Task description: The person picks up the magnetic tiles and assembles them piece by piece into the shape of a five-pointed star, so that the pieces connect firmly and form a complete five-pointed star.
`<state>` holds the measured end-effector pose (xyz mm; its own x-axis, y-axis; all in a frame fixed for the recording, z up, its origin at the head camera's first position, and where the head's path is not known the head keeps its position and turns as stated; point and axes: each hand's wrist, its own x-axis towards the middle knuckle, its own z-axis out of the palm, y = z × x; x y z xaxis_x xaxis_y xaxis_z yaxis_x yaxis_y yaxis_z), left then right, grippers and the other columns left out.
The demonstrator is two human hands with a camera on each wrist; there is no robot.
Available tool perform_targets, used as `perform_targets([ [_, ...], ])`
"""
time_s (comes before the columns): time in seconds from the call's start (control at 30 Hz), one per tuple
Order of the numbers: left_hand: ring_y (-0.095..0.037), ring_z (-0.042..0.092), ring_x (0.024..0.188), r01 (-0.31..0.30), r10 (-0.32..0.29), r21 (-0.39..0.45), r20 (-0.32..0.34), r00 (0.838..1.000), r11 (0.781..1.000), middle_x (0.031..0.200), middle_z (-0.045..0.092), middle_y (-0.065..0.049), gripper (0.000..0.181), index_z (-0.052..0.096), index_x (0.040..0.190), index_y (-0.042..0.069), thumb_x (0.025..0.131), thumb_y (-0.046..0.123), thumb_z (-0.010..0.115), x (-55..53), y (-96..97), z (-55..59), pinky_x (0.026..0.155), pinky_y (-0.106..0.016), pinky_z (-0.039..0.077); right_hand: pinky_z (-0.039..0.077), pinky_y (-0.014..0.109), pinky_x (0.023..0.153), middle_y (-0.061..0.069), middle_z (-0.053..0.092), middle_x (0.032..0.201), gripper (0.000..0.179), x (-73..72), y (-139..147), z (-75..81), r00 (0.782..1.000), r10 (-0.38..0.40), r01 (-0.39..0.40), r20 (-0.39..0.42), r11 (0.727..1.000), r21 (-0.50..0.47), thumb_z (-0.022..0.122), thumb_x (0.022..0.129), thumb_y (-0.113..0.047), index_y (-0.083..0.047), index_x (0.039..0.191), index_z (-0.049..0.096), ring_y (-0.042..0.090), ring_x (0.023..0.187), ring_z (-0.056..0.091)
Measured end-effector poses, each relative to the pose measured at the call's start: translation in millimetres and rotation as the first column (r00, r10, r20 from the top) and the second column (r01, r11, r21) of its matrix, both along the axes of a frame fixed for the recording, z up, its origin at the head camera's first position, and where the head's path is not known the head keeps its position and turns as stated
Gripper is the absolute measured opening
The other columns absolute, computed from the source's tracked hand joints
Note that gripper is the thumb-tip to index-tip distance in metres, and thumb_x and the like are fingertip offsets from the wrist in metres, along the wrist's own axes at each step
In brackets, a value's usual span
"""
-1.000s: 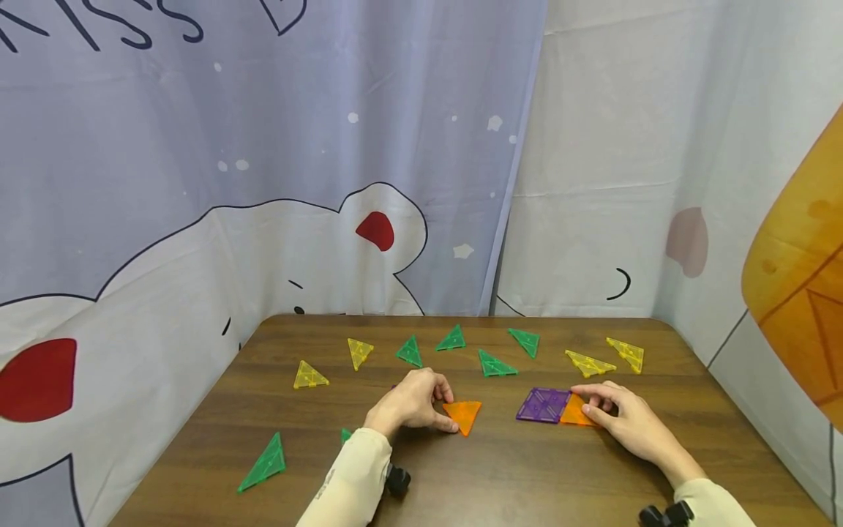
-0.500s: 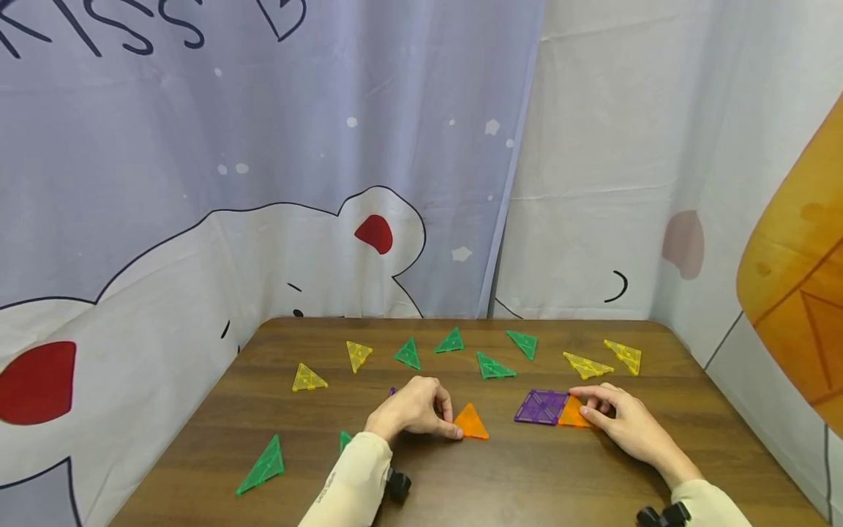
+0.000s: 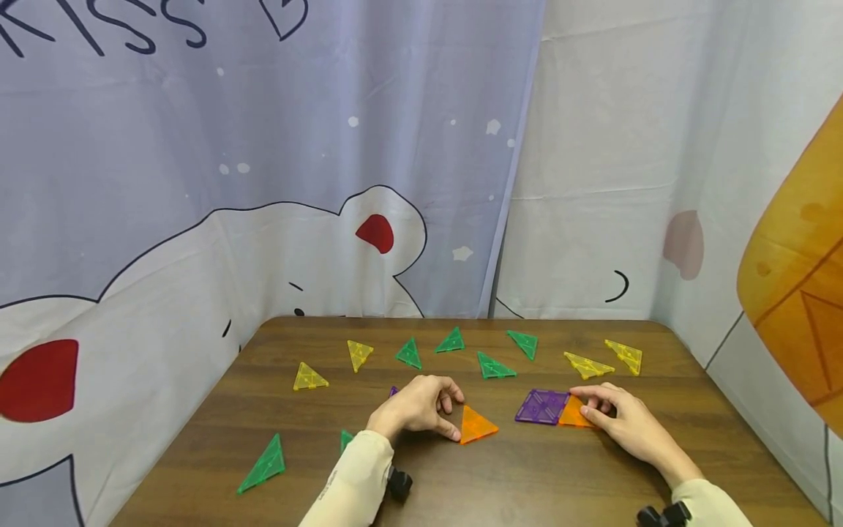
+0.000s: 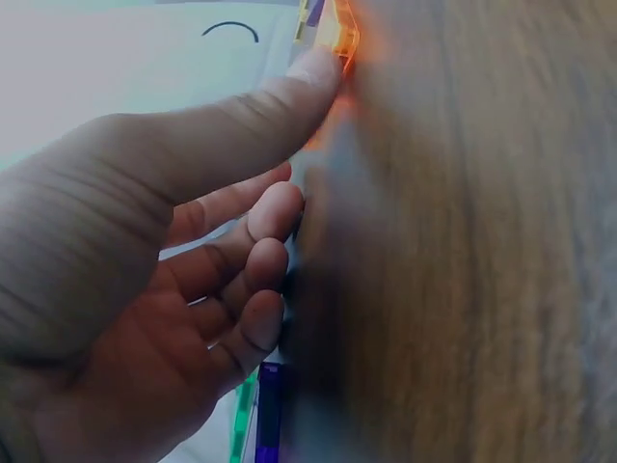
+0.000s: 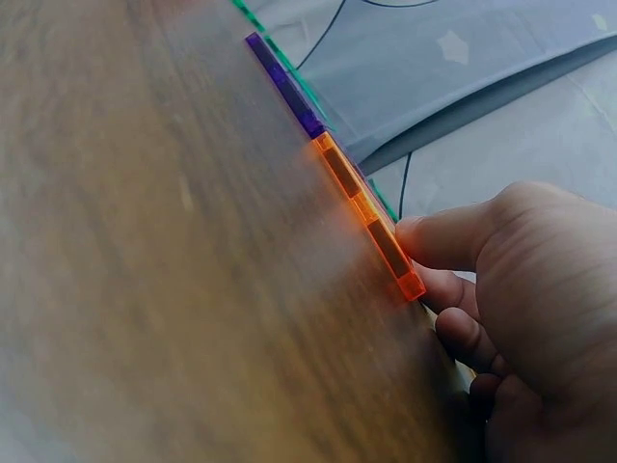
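I saw the left hand [image 3: 420, 404] loosely curled, its thumb against the left orange triangle [image 3: 476, 425] on the surface [image 3: 514, 483]; the right hand [image 3: 631, 423] seemingly pinched the right orange triangle [image 3: 572, 413], probably steadying it beside the purple tiles [image 3: 542, 407].

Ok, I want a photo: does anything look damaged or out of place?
Nothing stands out. The purple piece and orange tile by the right hand meet edge to edge; one green tile is partly hidden by the left sleeve.

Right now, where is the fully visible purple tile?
In the head view, the purple tile lies right of centre, against the orange tile at the right hand.
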<state>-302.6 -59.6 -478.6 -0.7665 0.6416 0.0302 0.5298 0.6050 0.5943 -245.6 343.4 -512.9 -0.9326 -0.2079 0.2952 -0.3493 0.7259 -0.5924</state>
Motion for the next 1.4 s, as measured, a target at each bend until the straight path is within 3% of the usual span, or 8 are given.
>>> perform_targets([
  [0.1, -0.006, 0.056, 0.072, 0.002, -0.002, 0.000, -0.002, 1.000, 1.000, 0.087, 0.065, 0.004, 0.050, 0.070, 0.107, 0.020, 0.066, 0.039, 0.092, 0.2, 3.4, 0.5, 0.070, -0.021, 0.048, 0.041, 0.024, 0.066, -0.010, 0.060, 0.088, 0.027, -0.6, 0, -0.2, 1.000, -0.012, 0.012, -0.006, 1.000, -0.007, 0.070, 0.094, -0.029, -0.025, 0.121, 0.070, 0.009, 0.077, 0.052],
  [0.4, -0.003, 0.054, 0.069, 0.009, -0.009, -0.005, -0.036, 0.999, 1.000, 0.084, 0.064, 0.005, 0.046, 0.071, 0.098, 0.022, 0.065, 0.045, 0.091, 3.5, 13.0, -2.5, 0.065, -0.020, 0.047, 0.039, 0.024, 0.064, -0.009, 0.057, 0.085, 0.025, -3.4, -4, -2.6, 0.999, -0.017, 0.017, -0.027, 1.000, 0.001, 0.072, 0.092, -0.031, -0.024, 0.117, 0.072, 0.009, 0.074, 0.050],
  [0.73, -0.001, 0.052, 0.063, -0.042, 0.039, -0.022, -0.121, 0.992, 0.999, 0.077, 0.063, 0.008, 0.052, 0.068, 0.088, 0.023, 0.058, 0.058, 0.091, 17.2, 35.8, -4.0, 0.059, -0.018, 0.047, 0.038, 0.025, 0.063, -0.010, 0.056, 0.083, 0.024, -4.7, -9, -3.6, 0.998, -0.053, 0.054, -0.046, 0.998, 0.012, 0.074, 0.090, -0.035, -0.026, 0.112, 0.073, 0.009, 0.071, 0.048],
  [0.93, 0.001, 0.054, 0.060, -0.017, 0.019, 0.011, -0.163, 0.986, 1.000, 0.072, 0.064, 0.010, 0.048, 0.070, 0.085, 0.020, 0.059, 0.054, 0.092, 23.3, 46.1, -3.3, 0.056, -0.016, 0.046, 0.037, 0.025, 0.062, -0.011, 0.055, 0.082, 0.022, -6.2, -11, -4.8, 0.995, -0.065, 0.067, -0.071, 0.997, 0.027, 0.073, 0.090, -0.038, -0.029, 0.110, 0.074, 0.009, 0.069, 0.048],
  [1.4, 0.004, 0.052, 0.062, 0.017, -0.018, -0.006, -0.221, 0.975, 1.000, 0.072, 0.062, 0.013, 0.047, 0.071, 0.085, 0.021, 0.059, 0.055, 0.091, 34.8, 67.7, -3.6, 0.058, -0.012, 0.044, 0.038, 0.026, 0.064, -0.008, 0.057, 0.089, 0.032, -1.5, -4, 2.8, 0.999, 0.034, -0.034, 0.013, 0.999, -0.004, 0.072, 0.092, -0.033, -0.028, 0.123, 0.070, 0.012, 0.075, 0.047],
])
